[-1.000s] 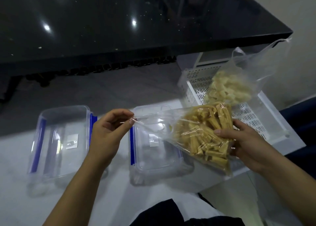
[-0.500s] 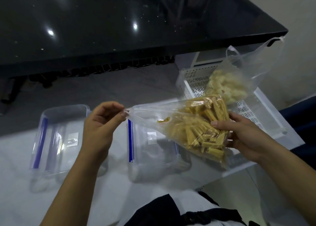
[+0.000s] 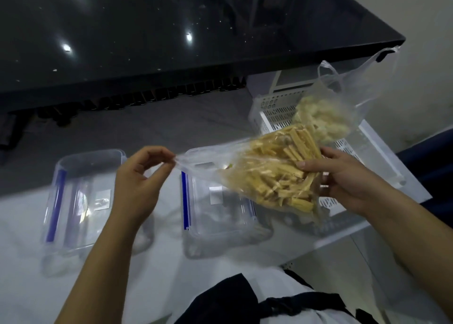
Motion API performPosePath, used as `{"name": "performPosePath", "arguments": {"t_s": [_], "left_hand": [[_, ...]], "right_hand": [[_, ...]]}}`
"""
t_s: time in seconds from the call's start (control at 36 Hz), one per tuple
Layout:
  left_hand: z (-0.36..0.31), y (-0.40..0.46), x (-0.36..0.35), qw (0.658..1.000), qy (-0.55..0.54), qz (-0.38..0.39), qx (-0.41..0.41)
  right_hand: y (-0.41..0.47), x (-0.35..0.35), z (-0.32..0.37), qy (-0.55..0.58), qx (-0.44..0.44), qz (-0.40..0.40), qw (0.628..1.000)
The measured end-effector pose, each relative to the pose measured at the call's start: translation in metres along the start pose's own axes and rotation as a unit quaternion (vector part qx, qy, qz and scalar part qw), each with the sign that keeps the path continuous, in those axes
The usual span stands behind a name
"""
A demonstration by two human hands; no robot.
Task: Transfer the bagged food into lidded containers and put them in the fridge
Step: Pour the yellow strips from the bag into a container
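Barely begun: left hand [image 3: 139, 184] pinching mouth of stick-food bag [image 3: 274, 176], right hand [image 3: 343, 181] cupping it above right container [image 3: 215, 201]; both containers lidded, empty; second bag [image 3: 323, 117] waiting in basket [image 3: 274, 108].

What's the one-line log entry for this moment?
left hand: pinching bag mouth | right hand: supporting bag of yellow sticks | container: below bag, lidded | second bag: in white basket

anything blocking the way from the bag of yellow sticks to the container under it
Yes: that container appears to have its blue-clipped lid on, so the lid stands between the food and the inside. The bag of yellow sticks is held above it, pinched by the left hand and cradled by the right hand.
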State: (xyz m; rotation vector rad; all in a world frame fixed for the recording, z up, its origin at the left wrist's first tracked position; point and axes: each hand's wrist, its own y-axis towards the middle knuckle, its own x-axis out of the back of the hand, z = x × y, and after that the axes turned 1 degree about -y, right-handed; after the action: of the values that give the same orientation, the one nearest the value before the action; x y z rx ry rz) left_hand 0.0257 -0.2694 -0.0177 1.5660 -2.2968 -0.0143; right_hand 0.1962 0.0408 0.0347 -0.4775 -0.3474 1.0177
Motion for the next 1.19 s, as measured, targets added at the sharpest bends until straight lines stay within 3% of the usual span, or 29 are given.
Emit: {"name": "performPosePath", "arguments": {"t_s": [0.14,0.47,0.61,0.72,0.83,1.19], "left_hand": [[-0.001,0.0,-0.004,1.0,-0.01,0.018,0.017],[-0.003,-0.006,0.007,0.999,-0.034,-0.02,-0.007],[-0.007,-0.005,-0.001,1.0,-0.015,0.018,0.003],[-0.01,-0.002,0.003,0.999,-0.043,-0.01,-0.019],[-0.01,-0.004,-0.012,0.999,-0.048,0.017,0.0],[-0.009,-0.005,-0.012,0.993,-0.115,0.002,0.003]], "right_hand": [[0.005,-0.007,0.003,-0.011,-0.003,-0.014,1.0],[0.006,-0.006,0.004,0.004,-0.003,0.002,1.0],[0.007,-0.008,0.002,0.016,-0.014,-0.003,1.0],[0.005,-0.006,0.003,0.016,-0.002,0.007,1.0],[0.007,-0.008,0.001,0.021,-0.019,-0.014,1.0],[0.0,-0.003,0.0,0.022,-0.001,-0.019,1.0]]}}
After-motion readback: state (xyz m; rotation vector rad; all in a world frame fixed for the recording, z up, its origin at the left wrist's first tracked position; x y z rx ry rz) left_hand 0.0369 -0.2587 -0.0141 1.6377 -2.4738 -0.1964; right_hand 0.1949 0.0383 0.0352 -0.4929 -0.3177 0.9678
